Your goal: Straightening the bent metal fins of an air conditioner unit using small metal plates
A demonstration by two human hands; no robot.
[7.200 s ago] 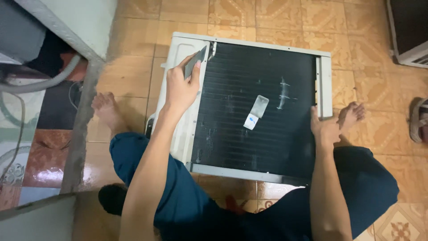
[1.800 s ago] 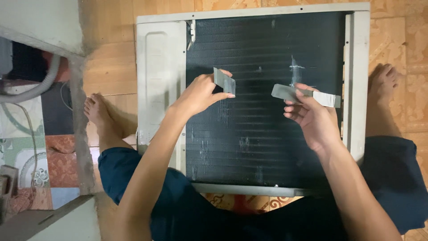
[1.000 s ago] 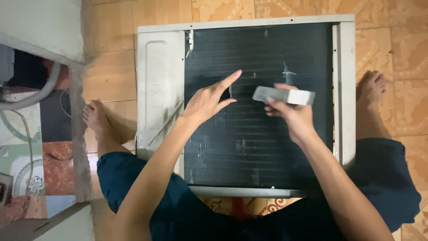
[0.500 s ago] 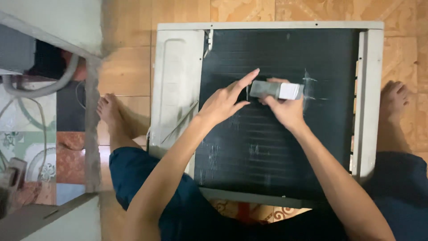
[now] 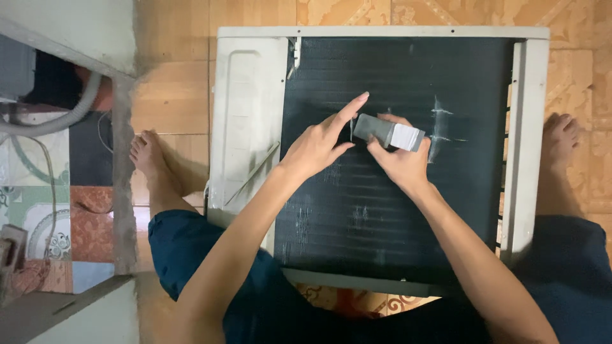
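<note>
Over the dark finned coil, I saw my right hand gripping the grey fin comb, long axis toward four o'clock; my left hand, fingers loosely extended, lay at nine o'clock.

Floor: orange-tan patterned tiles run under and around the scene.
Wall: a pale concrete wall edge crosses the upper left corner.
Post: a rough grey concrete strip runs down the left side, beside the bare foot.
Hose: a grey hose curves across the far left.
Colourful tiles: red, green and white patterned tiles lie at the left edge.
Feet: one bare foot rests left; another bare foot rests right.
Trousers: dark blue trousers cover the legs at the bottom.
</note>
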